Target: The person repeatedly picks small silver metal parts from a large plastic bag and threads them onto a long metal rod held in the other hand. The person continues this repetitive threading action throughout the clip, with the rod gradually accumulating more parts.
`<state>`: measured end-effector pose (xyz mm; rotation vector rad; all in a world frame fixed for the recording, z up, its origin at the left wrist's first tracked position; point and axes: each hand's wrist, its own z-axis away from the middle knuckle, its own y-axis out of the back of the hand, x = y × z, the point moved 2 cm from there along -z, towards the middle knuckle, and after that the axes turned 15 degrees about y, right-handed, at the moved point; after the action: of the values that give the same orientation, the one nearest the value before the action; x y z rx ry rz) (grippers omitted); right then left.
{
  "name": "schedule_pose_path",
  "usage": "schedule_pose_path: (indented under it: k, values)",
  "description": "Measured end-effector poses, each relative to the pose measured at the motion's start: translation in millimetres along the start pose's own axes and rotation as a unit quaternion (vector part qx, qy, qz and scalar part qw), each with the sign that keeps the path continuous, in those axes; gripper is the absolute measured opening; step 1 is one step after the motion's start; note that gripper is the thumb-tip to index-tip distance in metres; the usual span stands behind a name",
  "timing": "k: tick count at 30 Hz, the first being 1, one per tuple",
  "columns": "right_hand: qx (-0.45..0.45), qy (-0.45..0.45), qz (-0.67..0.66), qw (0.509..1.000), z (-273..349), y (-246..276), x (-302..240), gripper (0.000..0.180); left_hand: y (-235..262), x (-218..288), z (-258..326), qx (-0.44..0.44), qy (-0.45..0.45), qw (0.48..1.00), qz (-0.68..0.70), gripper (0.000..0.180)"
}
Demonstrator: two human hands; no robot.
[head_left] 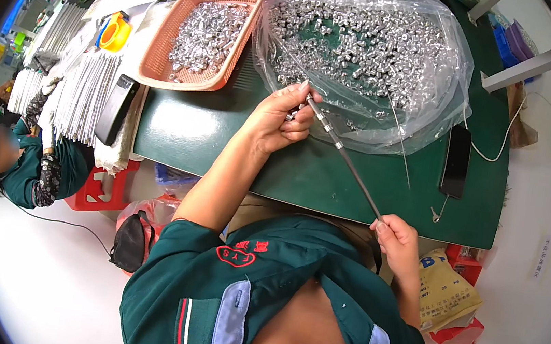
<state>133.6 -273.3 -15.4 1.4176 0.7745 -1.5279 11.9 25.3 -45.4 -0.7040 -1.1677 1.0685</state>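
A thin dark metal rod [356,174] slants between my two hands above the front of the green table. Several shiny metal sleeves [326,124] sit on its upper end. My left hand [285,119] is closed, thumb and forefinger pinching the rod's upper tip by the sleeves. Small silvery pieces [292,113] show between its curled fingers. My right hand [396,238] is closed around the rod's lower end, near the table's front edge. Just beyond my left hand lies a clear plastic bag [432,126], spread wide and full of small metal sleeves [400,56].
A pink basket [148,63] of small metal parts stands left of the bag. A thin needle-like rod [402,146] and a black phone [455,163] with a cable lie on the green table [191,134]. At far left a co-worker [35,170] sits by bundled rods [82,97].
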Motion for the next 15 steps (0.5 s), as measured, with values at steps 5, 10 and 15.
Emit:
schedule_pose_path:
  k: [5,10,15]
  values:
    - [0.020,0.040,0.071,0.996,-0.5,-6.3,-5.5,0.014,-1.2,0.0,-1.5,0.058,-0.029,0.995,-0.075,0.026]
    - [0.033,0.066,0.128,0.989,-0.8,-8.2,-11.0,0.014,0.1,-2.1,-0.9,0.041,-0.012,0.996,-0.082,0.034]
    - [0.035,0.009,0.008,0.999,-4.3,-17.3,0.0,0.015,-15.7,-8.1,-3.5,0.085,0.007,0.990,-0.109,0.051]
